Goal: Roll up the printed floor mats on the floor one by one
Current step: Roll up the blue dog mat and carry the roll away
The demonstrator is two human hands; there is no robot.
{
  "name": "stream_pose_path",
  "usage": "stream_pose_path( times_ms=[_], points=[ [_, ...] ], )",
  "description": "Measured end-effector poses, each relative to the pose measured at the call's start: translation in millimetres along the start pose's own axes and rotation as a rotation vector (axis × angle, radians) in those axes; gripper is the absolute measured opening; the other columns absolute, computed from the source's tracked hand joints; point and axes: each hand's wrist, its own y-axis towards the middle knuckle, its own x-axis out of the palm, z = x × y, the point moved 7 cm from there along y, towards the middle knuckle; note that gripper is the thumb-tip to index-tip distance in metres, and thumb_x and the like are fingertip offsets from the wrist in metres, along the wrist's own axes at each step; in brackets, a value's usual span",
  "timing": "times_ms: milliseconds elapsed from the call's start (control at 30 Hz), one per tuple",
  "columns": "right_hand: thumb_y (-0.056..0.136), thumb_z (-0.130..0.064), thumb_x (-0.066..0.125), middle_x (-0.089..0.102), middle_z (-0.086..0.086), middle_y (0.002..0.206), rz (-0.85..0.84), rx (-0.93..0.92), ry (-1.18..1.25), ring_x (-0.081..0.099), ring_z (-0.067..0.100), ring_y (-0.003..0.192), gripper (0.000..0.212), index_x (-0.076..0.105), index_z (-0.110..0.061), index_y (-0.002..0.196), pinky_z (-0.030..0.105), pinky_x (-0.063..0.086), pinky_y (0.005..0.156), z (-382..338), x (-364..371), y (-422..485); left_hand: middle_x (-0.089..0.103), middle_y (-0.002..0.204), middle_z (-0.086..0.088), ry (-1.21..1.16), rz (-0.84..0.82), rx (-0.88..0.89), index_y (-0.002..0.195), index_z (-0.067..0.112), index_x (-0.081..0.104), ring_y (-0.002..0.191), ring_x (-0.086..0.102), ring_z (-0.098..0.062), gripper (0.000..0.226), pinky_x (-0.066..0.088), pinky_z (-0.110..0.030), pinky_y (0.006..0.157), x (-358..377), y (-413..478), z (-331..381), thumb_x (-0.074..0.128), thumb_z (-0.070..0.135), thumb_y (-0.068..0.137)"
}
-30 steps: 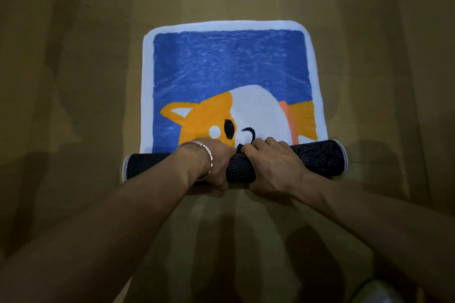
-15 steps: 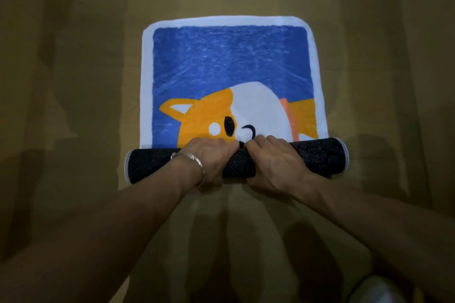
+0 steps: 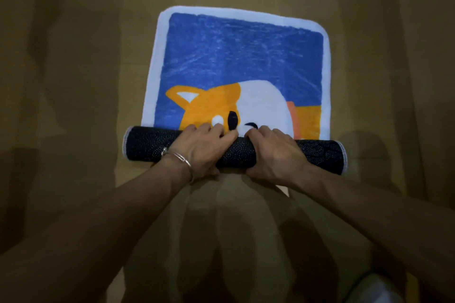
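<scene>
A printed floor mat [image 3: 243,56] lies on the floor, blue with a white border and an orange-and-white dog. Its near part is wound into a roll [image 3: 147,146] that shows the dark dotted underside and runs left to right. My left hand [image 3: 204,146], with a silver bangle on the wrist, grips the roll left of its middle. My right hand [image 3: 273,152] grips it just right of the middle. The fingertips of both hands curl over the far side of the roll onto the dog's face. The lower part of the print is hidden inside the roll.
Brown floor [image 3: 73,81] crossed by several shadows surrounds the mat. A pale object [image 3: 379,290] shows at the bottom right corner.
The roll has moved a little farther over the dog print, covering more of its face. Both hands have stayed on the roll's middle.
</scene>
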Motion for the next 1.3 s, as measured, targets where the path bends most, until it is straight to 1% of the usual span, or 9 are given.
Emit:
stream_pose_path(
  times_ms=[133,400,533,700,800,933,1033,1167,1300],
  points=[
    [0.074,-0.04,0.063,0.05,0.005,0.112,0.029,-0.059,-0.092,0.046,0.025,0.1,0.054,0.043,-0.02,0.12,0.038,0.038,0.08,-2.6,-2.2,0.7,0.054,0.112,-0.008,-0.085,-0.067,0.006,0.125,0.021,0.036,0.098,0.056,-0.031,0.052,0.034,-0.034,0.065,-8.6,12.7,-3.8,0.063,0.03,0.081],
    [0.073,-0.039,0.064,0.05,0.002,0.109,-0.097,-0.273,-0.17,0.05,0.022,0.097,0.052,0.046,-0.019,0.118,0.033,0.033,0.073,-6.3,-1.6,-0.7,0.057,0.099,0.001,-0.321,-0.389,0.026,0.117,0.03,0.044,0.083,0.05,-0.019,0.065,0.043,-0.029,0.072,9.5,15.7,10.6,0.078,0.045,0.064],
    [0.072,-0.042,0.067,0.051,0.002,0.106,-0.102,-0.316,-0.159,0.05,0.022,0.095,0.055,0.045,-0.018,0.117,0.033,0.037,0.072,-5.3,1.0,0.8,0.06,0.108,0.002,-0.325,-0.25,0.044,0.12,0.031,0.039,0.093,0.056,-0.021,0.073,0.048,-0.034,0.078,10.9,6.7,7.8,0.074,0.058,0.062],
    [0.069,-0.043,0.068,0.052,0.002,0.101,-0.106,-0.278,-0.12,0.052,0.023,0.091,0.052,0.044,-0.017,0.108,0.032,0.036,0.069,-3.0,0.8,5.9,0.041,0.124,0.001,-0.121,-0.007,0.064,0.136,0.02,0.029,0.113,0.043,-0.021,0.099,0.042,-0.036,0.079,3.2,-3.6,12.3,0.071,0.067,0.059],
    [0.069,-0.044,0.068,0.052,0.002,0.098,-0.121,-0.268,-0.117,0.053,0.023,0.088,0.052,0.044,-0.018,0.107,0.031,0.034,0.066,-2.5,1.4,7.8,0.039,0.125,-0.006,-0.09,-0.011,-0.022,0.14,0.018,0.022,0.107,0.047,-0.027,0.086,0.038,-0.036,0.065,9.8,-7.3,21.7,0.066,0.051,0.075],
    [0.068,-0.043,0.071,0.055,0.007,0.102,0.033,-0.296,-0.325,0.055,0.029,0.087,0.064,0.048,-0.014,0.12,0.04,0.043,0.075,-4.0,-1.2,1.4,0.051,0.113,-0.004,-0.278,-0.075,-0.077,0.122,0.021,0.036,0.099,0.054,-0.028,0.06,0.038,-0.033,0.065,4.5,3.7,7.9,0.066,0.041,0.074],
    [0.072,-0.035,0.07,0.052,0.01,0.11,0.054,-0.259,-0.402,0.054,0.031,0.091,0.07,0.04,-0.013,0.131,0.044,0.043,0.079,-4.5,0.6,-1.0,0.052,0.112,0.0,-0.308,-0.051,-0.098,0.122,0.024,0.039,0.101,0.055,-0.025,0.063,0.04,-0.033,0.068,0.5,3.4,4.2,0.068,0.041,0.07],
    [0.073,-0.04,0.07,0.053,0.006,0.101,0.022,-0.307,-0.296,0.054,0.027,0.086,0.058,0.045,-0.016,0.119,0.036,0.035,0.067,-10.5,-11.0,9.3,0.038,0.125,-0.001,-0.117,0.059,-0.14,0.142,0.02,0.018,0.11,0.044,-0.025,0.081,0.041,-0.037,0.074,4.9,-12.5,14.3,0.061,0.042,0.077],
    [0.074,-0.044,0.069,0.051,0.004,0.108,-0.055,-0.237,-0.25,0.054,0.025,0.095,0.06,0.04,-0.02,0.121,0.036,0.034,0.074,-6.4,-17.8,20.6,0.048,0.114,-0.001,-0.303,0.0,-0.167,0.124,0.023,0.036,0.102,0.05,-0.027,0.061,0.037,-0.035,0.068,-1.7,0.3,-1.3,0.067,0.038,0.073]
  ],
)
